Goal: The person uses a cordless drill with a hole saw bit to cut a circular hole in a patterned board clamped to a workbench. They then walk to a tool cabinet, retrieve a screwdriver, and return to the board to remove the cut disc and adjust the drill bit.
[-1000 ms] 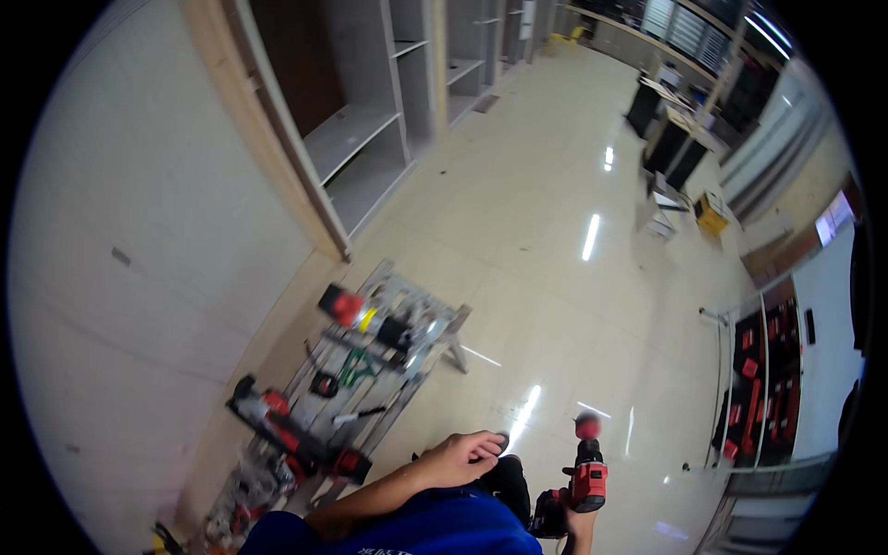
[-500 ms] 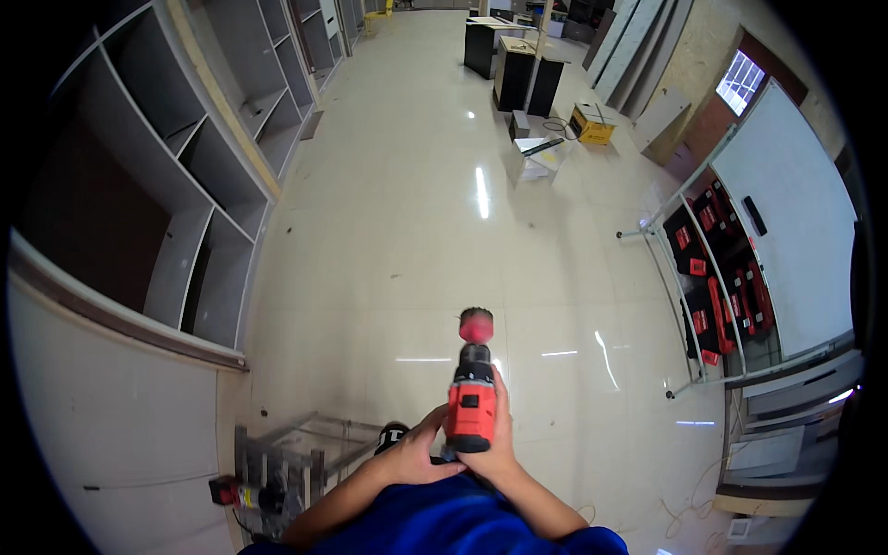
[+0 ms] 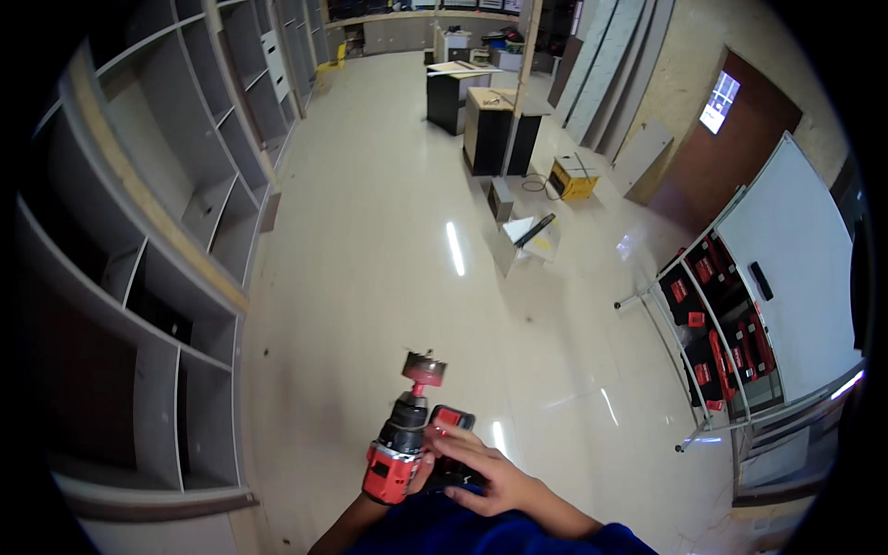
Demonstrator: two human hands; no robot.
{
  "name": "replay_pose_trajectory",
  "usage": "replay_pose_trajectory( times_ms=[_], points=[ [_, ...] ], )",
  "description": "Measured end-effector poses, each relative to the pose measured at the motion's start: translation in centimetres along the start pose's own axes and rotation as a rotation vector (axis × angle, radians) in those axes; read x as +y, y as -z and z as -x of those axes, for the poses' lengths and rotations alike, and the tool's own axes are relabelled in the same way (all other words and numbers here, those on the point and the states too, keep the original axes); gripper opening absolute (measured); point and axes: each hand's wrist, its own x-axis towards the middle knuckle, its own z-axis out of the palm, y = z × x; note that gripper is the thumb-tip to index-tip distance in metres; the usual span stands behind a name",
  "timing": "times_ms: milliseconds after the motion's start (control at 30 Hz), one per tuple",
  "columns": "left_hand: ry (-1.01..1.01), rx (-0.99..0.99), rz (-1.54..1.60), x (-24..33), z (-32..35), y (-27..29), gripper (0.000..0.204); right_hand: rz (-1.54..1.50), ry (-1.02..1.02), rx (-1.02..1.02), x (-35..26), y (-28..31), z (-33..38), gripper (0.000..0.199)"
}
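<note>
A red and black cordless drill (image 3: 388, 473) points away from me, with a round hole saw (image 3: 425, 368) in its chuck. My left hand (image 3: 422, 474) is closed round the drill from below, mostly hidden behind its body. My right hand (image 3: 490, 476) lies just to the right, thumb and fingers apart, fingertips reaching to the drill's side near a red and black block (image 3: 453, 420) that looks like its battery. Whether those fingertips press on the drill I cannot tell. A dark shape between the hands is partly hidden.
Grey open shelving (image 3: 208, 416) lines the left wall. On the right stands a wheeled whiteboard (image 3: 795, 259) with red and black cases (image 3: 708, 361) behind its frame. Farther off are black cabinets (image 3: 499, 139), a yellow box (image 3: 573, 178) and a white box (image 3: 541, 242) on the floor.
The drill has moved left and turned, its hole saw now tilted slightly right. My right hand has loosened from around the drill to its right side. The view has lifted toward the room.
</note>
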Motion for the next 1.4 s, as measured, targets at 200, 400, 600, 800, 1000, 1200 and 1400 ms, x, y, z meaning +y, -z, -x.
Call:
replay_pose_trajectory(
  times_ms=[200,400,600,800,1000,1200,1400],
  points=[
    [0.401,0.166,0.411,-14.2,-14.6,6.5,0.026,-0.082,-0.328,0.240,10.6,8.4,-7.6,0.053],
    [0.511,0.188,0.090,-29.8,-26.9,12.4,0.025,0.145,-0.443,0.268,25.0,19.5,-21.5,0.037],
    [0.606,0.300,0.101,-36.0,-38.9,17.9,0.028,0.182,-0.177,0.027,36.4,33.6,-47.1,0.033],
    [0.582,0.411,0.097,-49.1,-53.5,20.7,0.026,0.291,-0.201,-0.174,46.9,42.8,-67.3,0.036],
    [0.574,0.186,-0.116,-67.3,-75.4,26.2,0.029,0.539,-0.574,-0.192,66.7,49.5,-71.7,0.041],
    [1.003,0.365,0.239,-79.4,-99.4,30.4,0.018,0.155,-1.113,0.026,73.2,59.3,-76.7,0.047],
    [1.085,0.392,0.189,-91.0,-115.6,33.7,0.017,0.405,-1.204,-0.041,88.4,71.3,-89.0,0.049]
  ],
)
